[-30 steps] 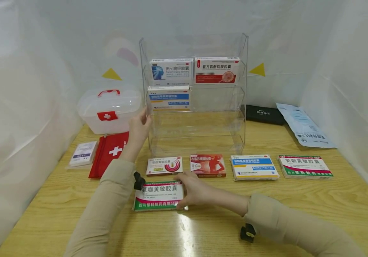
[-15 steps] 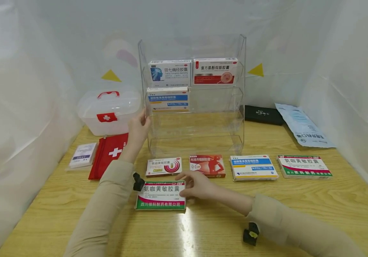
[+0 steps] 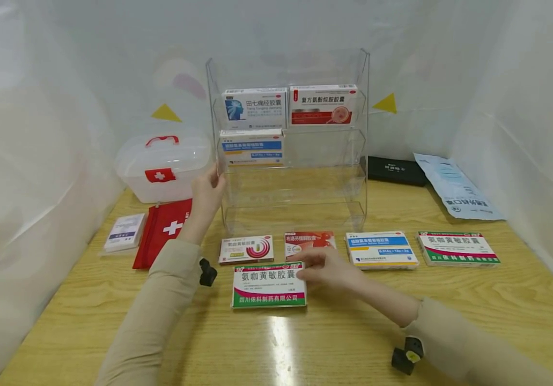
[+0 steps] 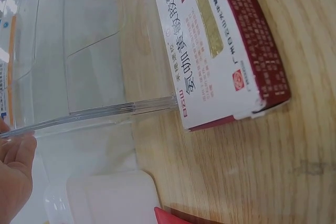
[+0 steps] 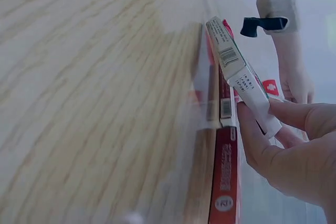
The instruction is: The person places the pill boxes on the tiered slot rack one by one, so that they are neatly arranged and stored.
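My right hand (image 3: 329, 272) pinches a white, green and magenta medicine box (image 3: 268, 287) by its right end. In the right wrist view this box (image 5: 231, 59) is held tilted above the table, between thumb and fingers. My left hand (image 3: 207, 195) grips the left side edge of a clear tiered display rack (image 3: 324, 149); the left wrist view shows the fingers (image 4: 23, 156) at that edge. The rack's top tier holds a blue-white box (image 3: 256, 109) and a red-white box (image 3: 323, 107). A blue-and-white box (image 3: 251, 148) sits on the left of the tier below.
Before the rack lie a white-red box (image 3: 246, 250), a partly covered red box (image 3: 302, 241), a blue-white box (image 3: 381, 250) and another green-white box (image 3: 458, 249). A first-aid case (image 3: 162, 161), red pouch (image 3: 160, 236) and small white packs (image 3: 125, 231) are left; black pouch (image 3: 397, 171) and mask packet (image 3: 457, 187) right.
My right hand has shifted its grip on the green-and-white box and moved it up and to the right, now partly covering the red box. My left hand stays at the rack.
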`<state>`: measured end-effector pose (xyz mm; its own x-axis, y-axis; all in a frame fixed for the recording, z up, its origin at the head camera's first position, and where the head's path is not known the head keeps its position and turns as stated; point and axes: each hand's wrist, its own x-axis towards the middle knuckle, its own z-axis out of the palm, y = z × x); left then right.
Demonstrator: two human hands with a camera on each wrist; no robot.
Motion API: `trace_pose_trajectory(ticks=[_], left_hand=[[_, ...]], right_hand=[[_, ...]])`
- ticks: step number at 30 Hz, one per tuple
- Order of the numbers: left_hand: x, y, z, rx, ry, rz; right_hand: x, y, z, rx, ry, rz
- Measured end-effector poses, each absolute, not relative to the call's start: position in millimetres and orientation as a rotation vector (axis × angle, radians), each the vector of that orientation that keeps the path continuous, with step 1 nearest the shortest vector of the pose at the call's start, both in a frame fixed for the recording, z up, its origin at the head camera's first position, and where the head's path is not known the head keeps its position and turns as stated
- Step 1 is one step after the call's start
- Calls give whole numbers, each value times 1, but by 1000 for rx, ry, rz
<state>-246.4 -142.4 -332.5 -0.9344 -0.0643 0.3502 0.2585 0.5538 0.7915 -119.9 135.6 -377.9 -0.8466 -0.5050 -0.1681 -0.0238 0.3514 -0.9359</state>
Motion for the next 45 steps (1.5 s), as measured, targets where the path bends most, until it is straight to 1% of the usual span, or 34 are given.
trace_pose_trajectory(ticks=[11,18,23,29,45], left_hand=[[-248,-143,-333,-176,-2441,-1328],[-246,-142,-332,-182,-2436,-1345],[-247,-142,-332,-201,-2419,-1305],[-248,-143,-334,-193,-2421,-1294],[-249,-142,-334,-192,-2414,-1293]], right_hand=[[-115,182,-359,-291,2265,-1465],[-121,218,-328,-265,2255,-1546],[-125,237,-306,-248,2365,-1498],[-127,251,-297,-215,2457,-1475],[-141,267,-283,-144,2639,-1425]])
